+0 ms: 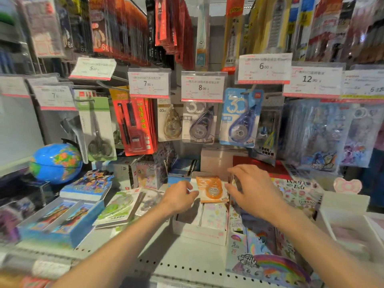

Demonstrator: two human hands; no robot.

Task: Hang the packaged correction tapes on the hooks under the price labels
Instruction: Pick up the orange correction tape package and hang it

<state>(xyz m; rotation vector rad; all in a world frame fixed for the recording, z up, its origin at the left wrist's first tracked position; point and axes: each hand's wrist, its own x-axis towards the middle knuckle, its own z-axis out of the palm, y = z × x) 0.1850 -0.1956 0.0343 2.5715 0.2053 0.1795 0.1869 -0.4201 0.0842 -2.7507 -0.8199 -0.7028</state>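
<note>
An orange packaged correction tape [212, 189] lies flat on an open white box [199, 233] on the shelf. My left hand [180, 196] pinches its left edge between thumb and fingers. My right hand [253, 188] hovers at its right edge, thumb touching it, fingers curled over something clear that I cannot make out. Above, a blue packaged tape [241, 119] hangs under the 6.00 label [264, 68], a grey-purple one [199, 123] under the 8.00 label [202, 87], and a beige one [170, 121] under the 7.90 label [148, 83].
Green packaged tapes [118, 206] lie left of the box. A globe [55, 163] and boxed sets [62, 221] stand at the left, pony-themed boxes [261, 262] at the right front. Scissors [97, 129] and red pen packs [135, 125] hang left of the tapes.
</note>
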